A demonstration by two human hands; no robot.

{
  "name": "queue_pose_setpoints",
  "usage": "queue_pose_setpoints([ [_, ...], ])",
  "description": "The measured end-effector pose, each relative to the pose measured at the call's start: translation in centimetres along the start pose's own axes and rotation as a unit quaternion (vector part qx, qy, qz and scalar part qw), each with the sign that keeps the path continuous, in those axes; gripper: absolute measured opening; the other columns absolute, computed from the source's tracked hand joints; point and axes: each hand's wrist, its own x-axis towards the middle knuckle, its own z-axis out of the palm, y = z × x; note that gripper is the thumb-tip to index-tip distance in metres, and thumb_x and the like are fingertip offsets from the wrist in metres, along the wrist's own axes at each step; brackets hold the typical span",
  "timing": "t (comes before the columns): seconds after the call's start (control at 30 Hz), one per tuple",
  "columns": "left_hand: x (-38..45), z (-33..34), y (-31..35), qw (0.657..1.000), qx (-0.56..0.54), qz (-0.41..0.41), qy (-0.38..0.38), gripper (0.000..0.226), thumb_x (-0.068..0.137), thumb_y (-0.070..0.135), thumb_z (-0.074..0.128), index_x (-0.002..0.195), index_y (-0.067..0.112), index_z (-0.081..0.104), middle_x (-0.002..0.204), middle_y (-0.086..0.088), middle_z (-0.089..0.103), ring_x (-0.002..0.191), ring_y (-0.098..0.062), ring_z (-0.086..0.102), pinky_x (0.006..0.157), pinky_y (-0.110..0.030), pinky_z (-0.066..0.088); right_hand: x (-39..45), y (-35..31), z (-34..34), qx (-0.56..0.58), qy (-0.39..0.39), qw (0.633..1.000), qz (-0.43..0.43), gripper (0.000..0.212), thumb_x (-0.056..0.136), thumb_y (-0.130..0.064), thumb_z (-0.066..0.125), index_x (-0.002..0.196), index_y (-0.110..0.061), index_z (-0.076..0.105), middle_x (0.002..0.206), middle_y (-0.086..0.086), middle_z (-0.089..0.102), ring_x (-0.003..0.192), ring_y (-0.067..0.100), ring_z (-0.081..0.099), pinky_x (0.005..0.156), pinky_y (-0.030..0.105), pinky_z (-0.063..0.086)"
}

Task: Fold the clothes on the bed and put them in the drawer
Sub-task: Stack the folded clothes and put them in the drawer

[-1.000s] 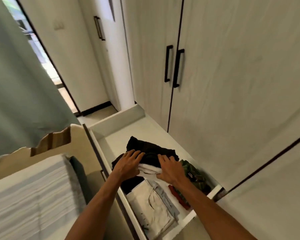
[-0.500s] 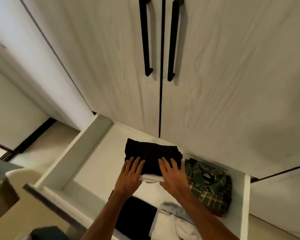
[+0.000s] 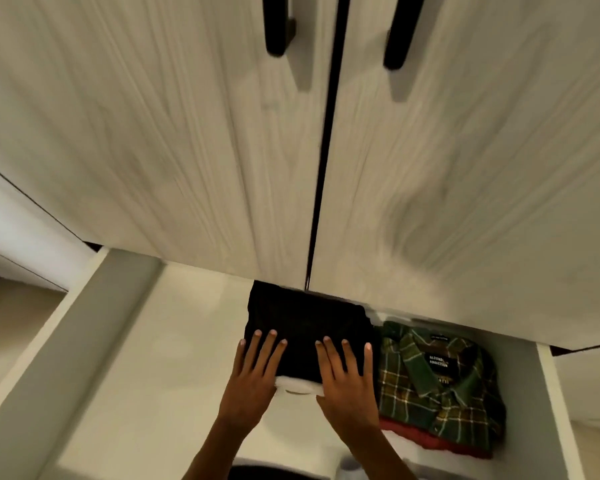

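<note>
Both hands lie flat on a folded black garment at the back of the open white drawer, just under the lower edge of the pale wood-grain wardrobe doors. The left hand presses the garment's near left part with its fingers straight and slightly spread; the right hand presses the near right part the same way, fingers straight and fanned. Neither hand curls round the cloth. A folded white garment shows beneath the black one, its near edge peeking out between the two hands. Just beside this stack, to the right, sits a folded green plaid shirt with a dark collar label, on top of a red garment whose edge shows below it. Two black door handles hang above.
</note>
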Motion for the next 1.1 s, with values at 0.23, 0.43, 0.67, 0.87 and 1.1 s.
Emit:
queue_pose_setpoints([
  [0.23,-2.8,2.6,0.6,0.998,-0.02,-0.017,-0.062,0.109,0.064,0.021,0.087,0.155,0.011,0.028,0.162,-0.019,0.02,0.149,-0.041,0.018,0.114,-0.056,0.024,-2.2,-1.5,2.9,0.02,-0.098,0.994,0.032,0.12,0.061,-0.041,0.091,0.157,-0.012,0.024,0.163,0.016,0.025,0.147,0.042,0.027,0.116,0.07,0.012],
  [0.43,-2.5,-0.9,0.1,0.991,-0.069,-0.005,-0.118,0.118,0.063,0.025,0.081,0.159,0.016,0.014,0.166,-0.012,0.006,0.151,-0.037,0.012,0.117,-0.05,0.029,-2.0,-0.8,0.0,0.041,-0.107,0.993,0.023,0.134,0.048,-0.057,0.09,0.158,-0.017,0.025,0.164,0.013,0.022,0.146,0.04,0.032,0.112,0.067,0.022],
  [0.67,-6.7,-6.4,2.5,0.984,-0.101,-0.037,-0.141,0.094,0.092,0.028,0.053,0.155,0.022,-0.017,0.162,0.0,-0.025,0.151,-0.026,-0.015,0.122,-0.042,-0.003,-5.9,-3.9,-5.3,0.101,-0.086,0.989,0.069,0.118,0.068,-0.058,0.075,0.161,-0.021,0.013,0.165,0.012,0.021,0.15,0.038,0.023,0.116,0.062,0.005],
  [0.87,-13.9,-7.6,5.8,0.976,-0.125,-0.089,-0.154,0.073,0.1,0.062,0.01,0.158,0.02,-0.001,0.164,-0.01,0.004,0.149,-0.032,0.013,0.118,-0.035,-0.013,-14.2,-4.2,-6.5,0.182,-0.129,0.973,0.062,0.111,0.084,-0.057,0.06,0.155,-0.029,-0.021,0.166,0.008,0.015,0.151,0.036,0.02,0.118,0.058,0.013],
  [1.1,-23.5,-9.5,11.3,0.971,-0.113,-0.12,-0.175,0.072,0.102,0.062,0.021,0.157,0.017,0.02,0.163,-0.006,0.014,0.152,-0.027,0.012,0.12,-0.037,-0.009,-26.0,-3.4,-7.2,0.162,-0.181,0.97,0.009,0.079,0.097,-0.074,0.024,0.159,-0.028,0.005,0.166,-0.002,0.015,0.152,0.029,0.017,0.116,0.04,-0.012],
])
